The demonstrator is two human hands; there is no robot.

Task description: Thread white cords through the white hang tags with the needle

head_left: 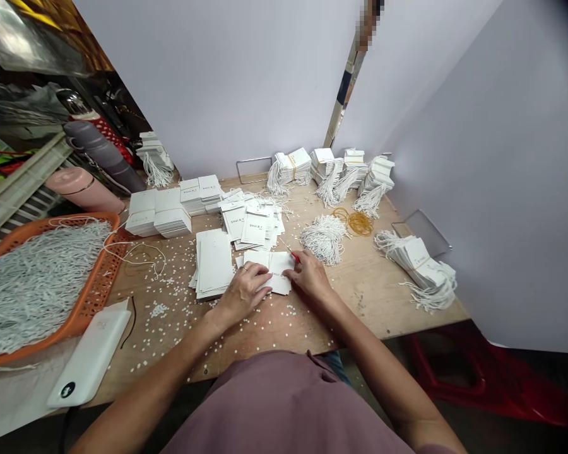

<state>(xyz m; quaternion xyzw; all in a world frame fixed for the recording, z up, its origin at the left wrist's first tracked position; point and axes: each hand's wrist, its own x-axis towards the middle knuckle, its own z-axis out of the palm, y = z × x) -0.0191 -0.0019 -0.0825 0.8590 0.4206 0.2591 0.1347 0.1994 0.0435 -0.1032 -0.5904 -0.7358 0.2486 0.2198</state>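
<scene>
My left hand (pixel 247 289) is closed on the left part of a few white printed hang tags (pixel 280 285) near the table's front edge, its fingertips on the cards. Pinched in my right hand (pixel 311 275) is a thin tool with a red handle (pixel 295 256) and a fine tip pointing up and left; whether it is a needle or a hook is too small to tell. My right thumb touches the same tags. A pile of blank white tags (pixel 214 261) lies beside my left hand, and loose tags with strings (pixel 255 226) lie just beyond.
A bundle of white strings (pixel 322 238) and yellow rubber bands (pixel 360 223) lie beyond my right hand. Banded tag stacks (pixel 142 211) line the back. An orange basket (pixel 88 309) of strings and a white power bank (pixel 92 353) sit left. Small white paper dots are scattered around.
</scene>
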